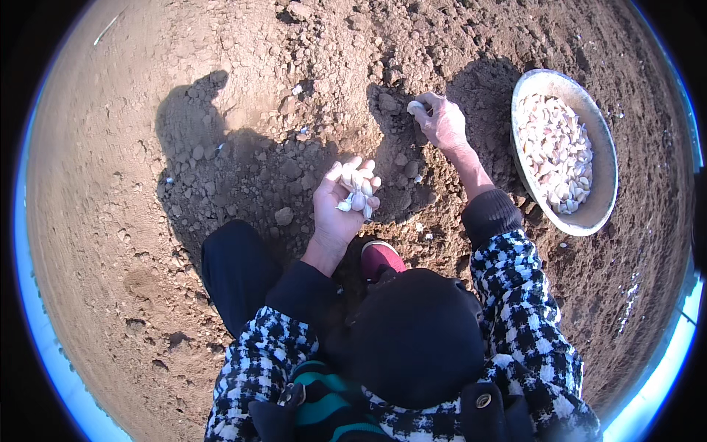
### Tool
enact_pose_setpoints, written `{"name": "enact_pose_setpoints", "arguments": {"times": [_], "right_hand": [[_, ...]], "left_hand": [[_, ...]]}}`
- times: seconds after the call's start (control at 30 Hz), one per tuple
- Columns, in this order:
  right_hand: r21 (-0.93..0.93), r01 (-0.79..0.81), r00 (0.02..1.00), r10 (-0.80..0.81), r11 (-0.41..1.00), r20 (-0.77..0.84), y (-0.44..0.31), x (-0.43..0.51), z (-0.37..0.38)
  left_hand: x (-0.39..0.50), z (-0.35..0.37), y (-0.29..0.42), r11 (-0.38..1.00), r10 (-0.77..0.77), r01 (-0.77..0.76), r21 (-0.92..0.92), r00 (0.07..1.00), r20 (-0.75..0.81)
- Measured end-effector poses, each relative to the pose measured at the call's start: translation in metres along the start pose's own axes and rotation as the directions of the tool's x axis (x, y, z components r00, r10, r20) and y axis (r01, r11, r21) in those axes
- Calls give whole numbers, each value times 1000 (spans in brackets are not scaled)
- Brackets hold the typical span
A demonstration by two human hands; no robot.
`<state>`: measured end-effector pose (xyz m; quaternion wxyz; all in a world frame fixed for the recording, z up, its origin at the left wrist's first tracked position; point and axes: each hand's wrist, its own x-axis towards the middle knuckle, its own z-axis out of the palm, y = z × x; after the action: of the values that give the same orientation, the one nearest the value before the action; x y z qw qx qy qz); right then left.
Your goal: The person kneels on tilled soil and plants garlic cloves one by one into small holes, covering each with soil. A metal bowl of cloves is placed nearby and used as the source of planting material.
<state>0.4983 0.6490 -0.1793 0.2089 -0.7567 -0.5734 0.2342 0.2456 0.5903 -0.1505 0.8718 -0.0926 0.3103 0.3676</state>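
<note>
My left hand (343, 204) is turned palm up with its fingers curled around several garlic cloves (358, 190), pale with papery skins. Up and to the right, my right hand (440, 120) pinches a single garlic clove (414, 107) between thumb and fingers, over the shaded soil. On the ground to the right of that hand rests an oval-looking basin (602, 182) with a pale rim, and many loose garlic cloves (555, 149) lie in it.
Dry, cloddy brown soil (265, 72) surrounds me, with small clods and scattered pale bits. A red shoe (381, 258) is below my left hand, and a dark-trousered knee (237, 271) is to its left. My shadow falls across the soil ahead.
</note>
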Motion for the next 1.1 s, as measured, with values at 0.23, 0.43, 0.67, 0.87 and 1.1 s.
{"name": "enact_pose_setpoints", "arguments": {"times": [0.23,0.43,0.67,0.87,1.1], "right_hand": [[-331,417,908,-406,847,103,-2,-6,21],[-518,500,866,-416,694,278,2,-13,24],[-604,457,875,-206,653,439,-1,-14,41],[-578,252,904,24,776,426,-23,-3,31],[153,468,869,-484,871,98,-69,-65,10]], "left_hand": [[0,-1,1,1000,-22,22,12,1000,-5],[3,-4,7,1000,-28,28,0,998,-64],[9,1,8,999,-37,34,-39,997,-75],[14,-8,5,998,-65,66,7,997,-51],[22,-28,-6,972,-138,138,192,990,-15]]}}
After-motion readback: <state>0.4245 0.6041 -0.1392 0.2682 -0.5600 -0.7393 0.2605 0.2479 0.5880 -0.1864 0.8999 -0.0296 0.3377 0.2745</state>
